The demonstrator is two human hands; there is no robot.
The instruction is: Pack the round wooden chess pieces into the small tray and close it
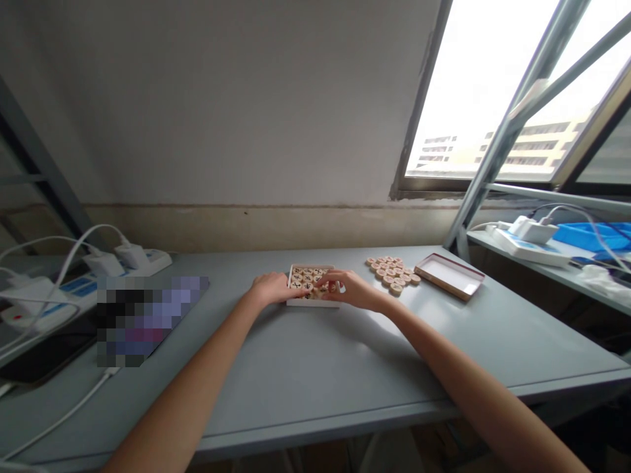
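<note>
A shallow white-sided box (312, 303) stands on the desk, holding rows of round wooden Chinese chess pieces (302, 277) with dark characters. My left hand (272, 288) grips the box's left side. Over the right part of the box, my right hand (352, 289) is closed, its thumb and fingertips pinching a Chinese chess piece (322, 289), mostly hidden and blurred. To the right, loose pieces with reddish characters (392, 270) lie side by side on the desktop.
Beyond the loose pieces lies the open box lid (451, 276), inner side up. Power strips with white plugs and cables (133, 261) sit at the left, next to a pixelated item (167, 309) and a dark phone (46, 358). A grey metal frame (486, 157) rises at right.
</note>
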